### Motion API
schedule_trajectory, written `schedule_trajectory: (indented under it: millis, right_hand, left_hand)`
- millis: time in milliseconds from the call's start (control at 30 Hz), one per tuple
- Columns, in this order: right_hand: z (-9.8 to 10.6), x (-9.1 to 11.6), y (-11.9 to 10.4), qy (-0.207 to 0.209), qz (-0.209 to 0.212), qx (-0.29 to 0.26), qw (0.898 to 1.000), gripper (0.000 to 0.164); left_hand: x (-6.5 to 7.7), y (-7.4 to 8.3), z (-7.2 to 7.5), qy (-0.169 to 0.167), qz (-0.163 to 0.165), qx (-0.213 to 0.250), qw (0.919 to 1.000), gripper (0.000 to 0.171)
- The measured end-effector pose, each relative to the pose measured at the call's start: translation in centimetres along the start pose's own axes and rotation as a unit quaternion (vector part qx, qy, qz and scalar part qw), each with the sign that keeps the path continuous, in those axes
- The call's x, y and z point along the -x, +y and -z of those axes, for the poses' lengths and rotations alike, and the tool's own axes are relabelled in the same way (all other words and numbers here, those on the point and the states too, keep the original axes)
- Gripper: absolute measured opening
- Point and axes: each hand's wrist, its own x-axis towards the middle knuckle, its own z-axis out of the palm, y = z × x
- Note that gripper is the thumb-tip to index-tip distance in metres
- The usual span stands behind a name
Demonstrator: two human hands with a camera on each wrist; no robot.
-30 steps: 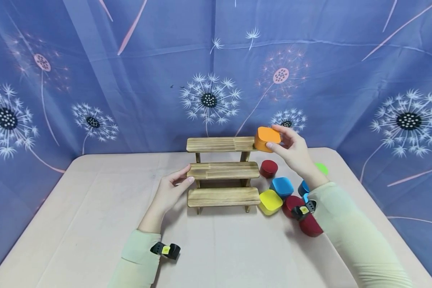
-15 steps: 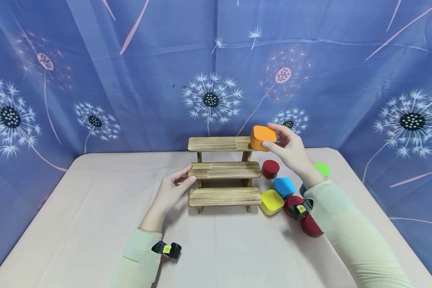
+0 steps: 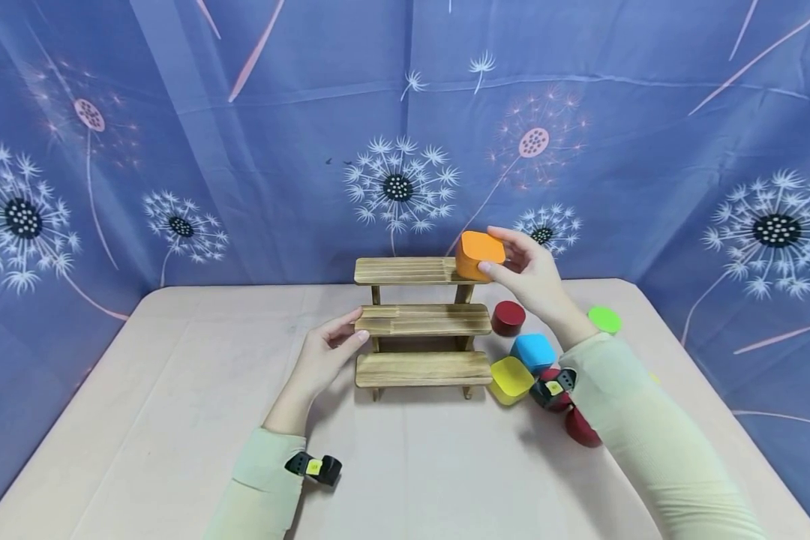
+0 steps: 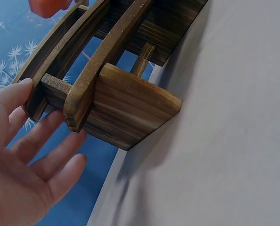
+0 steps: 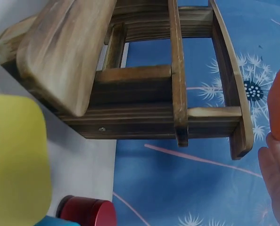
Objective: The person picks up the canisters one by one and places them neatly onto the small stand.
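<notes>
Dandelion-print backdrop (image 3: 277,187): orange block (image 3: 478,246) apparently being placed.
Right hand (image 3: 526,274) is pinching it by tiered wooden stand (image 3: 424,319), top right, contact unclear; left hand (image 3: 324,356) is gripping stand; settling seems needed.

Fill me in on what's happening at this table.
Someone's right hand is holding an orange block just above the right end of the top shelf of a three-tier wooden stand; the block is not resting on it. The left hand holds the left end of the middle shelf. Yellow, blue, red and green pieces sit to the right of the stand, partly hidden by the right arm.
</notes>
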Motion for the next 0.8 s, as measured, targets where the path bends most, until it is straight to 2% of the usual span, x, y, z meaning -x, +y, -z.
schedule_trajectory:
  millis: [200, 533, 667, 800]
  right_hand:
    - [-0.7, -0.3, -0.2, -0.007, 0.008, -0.019, 1.0, 0.054]
    - [-1.5, -0.6, -0.5, -0.014, 0.012, -0.036, 0.999, 0.054]
    - [-1.9, -0.7, -0.6, -0.019, 0.017, -0.032, 0.999, 0.054]
    - [-2.2, -0.8, -0.7, -0.021, 0.02, -0.022, 0.999, 0.054]
  left_hand:
    - [-0.1, 0.0, -0.1, 0.0, 0.003, 0.013, 0.9999, 0.043]
    - [-0.1, 0.1, -0.6, -0.024, 0.027, 0.084, 0.9958, 0.043]
    - [-0.1, 0.1, -0.7, -0.024, 0.041, 0.087, 0.995, 0.043]
    - [-0.1, 0.0, -0.7, -0.023, 0.044, 0.07, 0.9963, 0.043]
